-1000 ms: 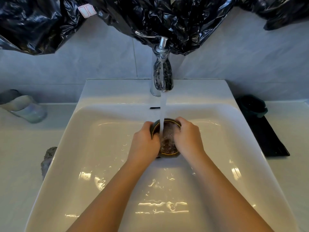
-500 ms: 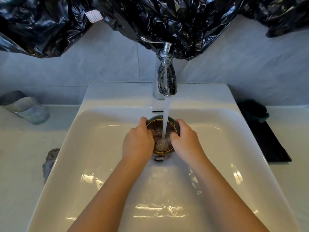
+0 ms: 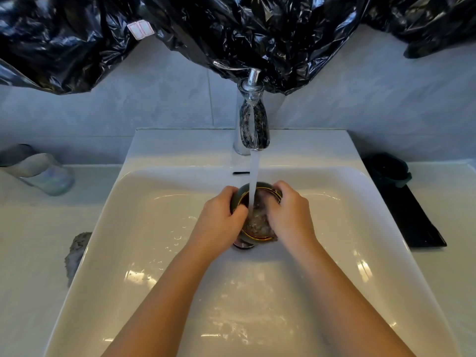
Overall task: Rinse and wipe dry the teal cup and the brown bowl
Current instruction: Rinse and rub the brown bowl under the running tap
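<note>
The brown bowl (image 3: 257, 222), dark outside with a gold rim, is held over the drain in the white sink (image 3: 154, 228). Tap water runs straight into it. My left hand (image 3: 219, 222) grips its left wall with the thumb over the rim. My right hand (image 3: 288, 215) holds the right side, fingers curled over the rim into the bowl. The teal cup (image 3: 389, 173) stands on a black tray (image 3: 417, 222) on the counter to the right of the sink, away from both hands.
The chrome faucet (image 3: 253, 119) stands at the back of the sink with its stream (image 3: 253, 176) running. A clear glass (image 3: 43, 173) lies on the left counter. A grey cloth (image 3: 77, 251) sits at the sink's left edge. Black plastic sheeting (image 3: 231, 34) hangs above.
The bowl went from tilted towards me to more upright under the stream. My right fingers have moved over the rim into it. Both hands have kept their hold.
</note>
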Motion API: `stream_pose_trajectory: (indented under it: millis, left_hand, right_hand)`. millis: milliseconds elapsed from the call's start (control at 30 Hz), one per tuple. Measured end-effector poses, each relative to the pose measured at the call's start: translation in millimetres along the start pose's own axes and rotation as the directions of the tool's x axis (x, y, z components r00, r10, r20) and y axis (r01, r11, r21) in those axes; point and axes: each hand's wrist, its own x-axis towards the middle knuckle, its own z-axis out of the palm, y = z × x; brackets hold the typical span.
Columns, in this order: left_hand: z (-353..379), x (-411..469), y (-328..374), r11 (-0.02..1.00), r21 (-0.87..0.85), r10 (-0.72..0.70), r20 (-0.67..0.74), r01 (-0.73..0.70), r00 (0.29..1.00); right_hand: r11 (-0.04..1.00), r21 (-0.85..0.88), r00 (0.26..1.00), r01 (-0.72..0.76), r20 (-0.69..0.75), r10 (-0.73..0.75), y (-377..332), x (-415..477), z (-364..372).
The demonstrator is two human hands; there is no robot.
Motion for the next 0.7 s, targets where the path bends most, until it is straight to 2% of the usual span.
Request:
stream_pose_trajectory:
  millis: [100, 167, 233, 367, 533, 700]
  left_hand:
    - [3, -1, -2, 1.0, -0.003, -0.009, -0.082, 0.009, 0.997]
    - [1, 0, -4, 1.0, 0.009, 0.004, -0.115, -0.003, 0.993]
    - [0, -1, -7, 0.999, 0.039, 0.039, -0.1, -0.036, 0.994]
    - [-1, -2, -11, 0.997, 0.021, 0.071, -0.042, -0.07, 0.997]
    - [-3, -1, -11, 0.997, -0.08, 0.028, 0.055, -0.023, 0.998]
    - [-2, -2, -9, 0.997, -0.066, 0.043, 0.016, -0.042, 0.999]
  right_hand:
    - [1.0, -0.014, 0.978, -0.005, 0.209, 0.008, 3, 5, -7]
    - [0.998, 0.031, 0.923, -0.048, 0.384, 0.032, 3, 6, -12]
    - [0.996, 0.037, 0.876, -0.083, 0.479, 0.055, 1, 7, -15]
    - [0.995, -0.081, 0.895, -0.066, 0.436, 0.095, 1, 3, -15]
    - [0.987, -0.15, 0.945, -0.052, 0.312, 0.098, 0, -3, -7]
    - [0.973, -0.218, 0.975, -0.071, 0.19, 0.114, -3, -7, -1]
